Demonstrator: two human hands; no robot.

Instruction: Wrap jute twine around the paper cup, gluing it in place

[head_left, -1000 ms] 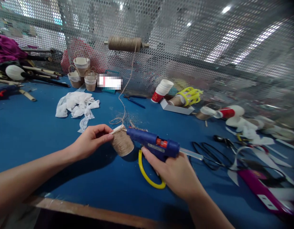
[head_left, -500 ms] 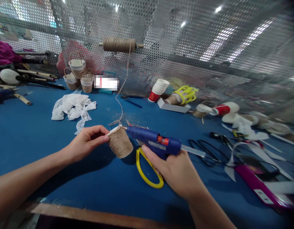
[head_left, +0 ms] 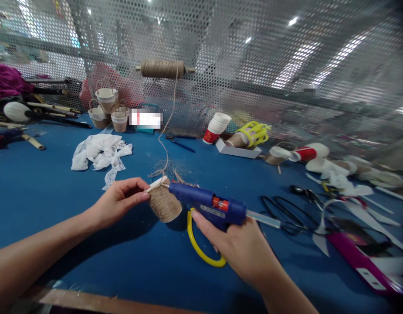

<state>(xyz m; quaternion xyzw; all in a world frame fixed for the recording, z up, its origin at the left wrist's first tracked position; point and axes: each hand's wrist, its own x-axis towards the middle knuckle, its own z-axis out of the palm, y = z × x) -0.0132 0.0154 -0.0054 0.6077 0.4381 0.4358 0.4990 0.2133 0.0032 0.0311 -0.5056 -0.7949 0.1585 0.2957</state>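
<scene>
My left hand [head_left: 124, 200] pinches the white rim of a small paper cup [head_left: 165, 204] wrapped in brown twine, which is tilted above the table. In my right hand [head_left: 234, 240] is a blue glue gun [head_left: 201, 198] with a clear glue stick out of its back. Its metal nozzle meets the twine just below the cup's rim. A loose strand of twine [head_left: 172, 109] runs from the cup area up to a twine spool [head_left: 162, 69]. Scissors with yellow handles [head_left: 201, 257] lie beneath my right hand, partly hidden by it.
White lace [head_left: 98, 150] lies at left, before small handled baskets [head_left: 119, 120]. Pliers [head_left: 180, 143] and stacked paper cups [head_left: 217, 127] are toward the back. Black cable [head_left: 282, 213] and a purple power strip [head_left: 358, 257] occupy the right. A perforated metal screen [head_left: 240, 56] stands behind.
The glue gun's nozzle has shifted from the cup's rim edge slightly down and left onto the twine below it. My left hand still holds the cup; the view has tilted slightly upward.
</scene>
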